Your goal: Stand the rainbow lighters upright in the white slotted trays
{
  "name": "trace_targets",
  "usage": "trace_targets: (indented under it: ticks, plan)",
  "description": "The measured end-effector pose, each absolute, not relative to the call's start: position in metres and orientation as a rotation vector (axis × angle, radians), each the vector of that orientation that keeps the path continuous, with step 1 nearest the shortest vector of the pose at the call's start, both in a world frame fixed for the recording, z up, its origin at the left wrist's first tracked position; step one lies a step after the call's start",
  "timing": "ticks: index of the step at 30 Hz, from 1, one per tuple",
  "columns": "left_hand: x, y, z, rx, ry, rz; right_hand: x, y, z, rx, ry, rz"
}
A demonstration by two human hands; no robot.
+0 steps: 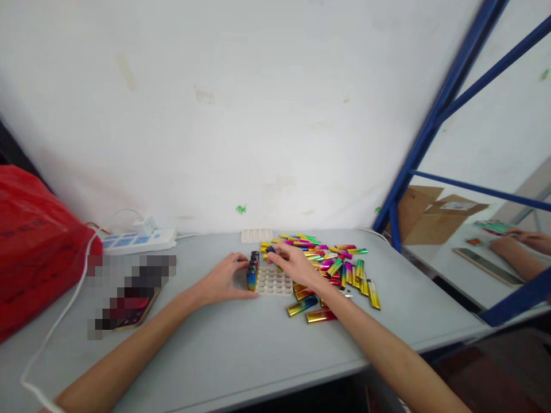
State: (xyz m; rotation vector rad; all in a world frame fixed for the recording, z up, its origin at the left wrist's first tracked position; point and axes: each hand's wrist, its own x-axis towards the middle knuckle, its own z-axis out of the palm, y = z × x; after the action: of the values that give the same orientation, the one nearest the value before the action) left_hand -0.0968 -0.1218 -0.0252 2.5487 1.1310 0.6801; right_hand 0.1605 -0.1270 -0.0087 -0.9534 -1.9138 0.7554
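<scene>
A white grid tray (275, 285) with rows of slots lies on the grey table. Along its left edge several shiny lighters (252, 277) with black tops stand upright in a row. My left hand (224, 279) is beside that row, thumb and fingers spread apart around its left side; whether they touch the lighters I cannot tell. Above the tray's back part, my right hand (293, 264) pinches a lighter (270, 250) with a dark blue end, mostly covered by the fingers. Right of the tray, many metallic multicoloured lighters (336, 268) lie in a loose pile, partly behind my right forearm.
Another white grid tray (257, 236) lies by the wall. To the left are a red plastic bag (38, 246), a power strip (140, 241) with a white cable, and a blurred-out phone-like object (133, 304). Beyond the blue frame (424, 149) are a cardboard box (439, 218) and another person's hands (516, 246).
</scene>
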Motion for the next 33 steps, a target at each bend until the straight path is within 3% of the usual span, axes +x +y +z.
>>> trace_targets:
  ticks: [17,24,33]
  plan:
    - [-0.095,-0.122,-0.025,2.547,1.134,0.64,0.152,-0.119,-0.03,-0.946,-2.165,0.561]
    - [-0.094,-0.122,-0.024,2.568,1.132,0.653,0.167,-0.116,-0.017,-1.039,-2.303,0.146]
    - [-0.096,-0.122,-0.025,2.573,1.156,0.644,0.245,-0.084,-0.015,-1.667,-2.251,-0.046]
